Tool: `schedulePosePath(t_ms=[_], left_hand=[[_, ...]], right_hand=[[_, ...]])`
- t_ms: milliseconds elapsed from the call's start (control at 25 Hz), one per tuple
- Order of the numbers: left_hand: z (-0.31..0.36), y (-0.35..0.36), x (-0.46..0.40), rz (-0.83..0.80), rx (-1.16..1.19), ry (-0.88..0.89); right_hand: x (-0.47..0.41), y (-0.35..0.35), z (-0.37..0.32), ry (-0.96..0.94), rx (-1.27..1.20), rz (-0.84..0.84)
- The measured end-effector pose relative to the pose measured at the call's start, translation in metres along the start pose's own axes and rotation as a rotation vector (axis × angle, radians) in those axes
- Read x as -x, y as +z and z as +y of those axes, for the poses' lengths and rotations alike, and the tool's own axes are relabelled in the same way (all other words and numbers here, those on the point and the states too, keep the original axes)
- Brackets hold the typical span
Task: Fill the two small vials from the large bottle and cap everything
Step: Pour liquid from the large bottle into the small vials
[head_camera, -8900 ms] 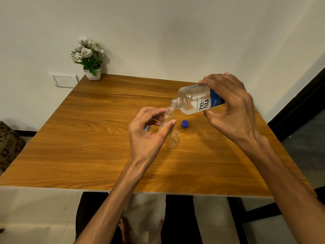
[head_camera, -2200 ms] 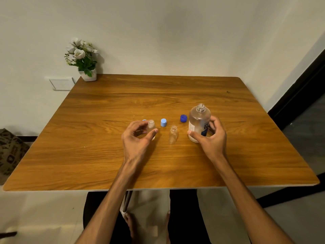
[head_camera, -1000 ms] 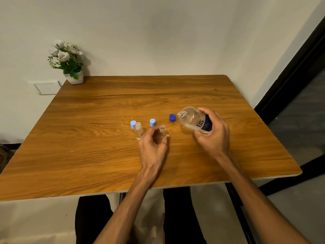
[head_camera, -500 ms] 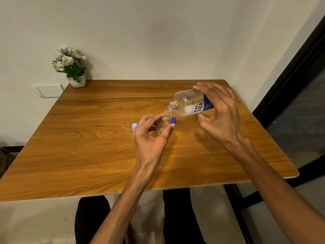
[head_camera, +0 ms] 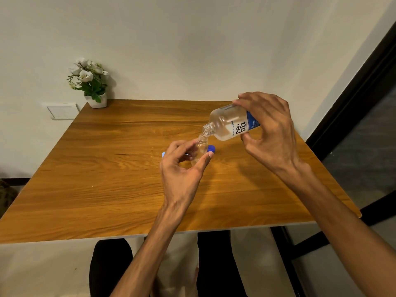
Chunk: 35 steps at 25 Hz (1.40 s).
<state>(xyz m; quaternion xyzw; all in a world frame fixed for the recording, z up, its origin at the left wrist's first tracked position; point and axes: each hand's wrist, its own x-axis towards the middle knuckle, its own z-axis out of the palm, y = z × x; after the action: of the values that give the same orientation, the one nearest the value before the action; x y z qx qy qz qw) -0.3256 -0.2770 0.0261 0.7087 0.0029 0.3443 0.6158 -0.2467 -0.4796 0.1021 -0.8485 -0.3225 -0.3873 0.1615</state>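
Large bottle: uncapped and held above the tabletop, tipped steeply with the neck pointing down and to the left. Clear liquid is seen inside. A label with white and blue parts and dark lettering is borne on the body.

Right hand: wrapped around the base half of the large bottle; the fingers are curled over the top side and the thumb is pressed against the underside.

Small vial: held upright and uncapped, directly under the mouth of the large bottle, the two openings almost touching. Whether liquid has entered it cannot be told.

Left hand: raised above the middle of the tabletop; the small vial is pinched between the thumb on its right side and the curled fingers on its left.

Dark blue cap: seen lying on the tabletop just behind the thumb tip, partly hidden by the vial.

Light blue cap: only a sliver is visible at the left edge of the left hand, on the tabletop.

Second vial: hidden from view; its position cannot be told.

Flower pot: a white pot with white flowers and green leaves is placed at the far left corner of the tabletop, against the wall.

Wall plate: a white plate is mounted on the wall, left of the tabletop.
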Motion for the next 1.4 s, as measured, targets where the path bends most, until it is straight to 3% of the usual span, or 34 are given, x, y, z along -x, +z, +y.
schedulePosePath(t_ms=[1400], left_hand=[[-0.002, -0.005, -0.002, 0.005, -0.006, 0.014]], right_hand=[[-0.014, -0.004, -0.003, -0.079, 0.044, -0.007]])
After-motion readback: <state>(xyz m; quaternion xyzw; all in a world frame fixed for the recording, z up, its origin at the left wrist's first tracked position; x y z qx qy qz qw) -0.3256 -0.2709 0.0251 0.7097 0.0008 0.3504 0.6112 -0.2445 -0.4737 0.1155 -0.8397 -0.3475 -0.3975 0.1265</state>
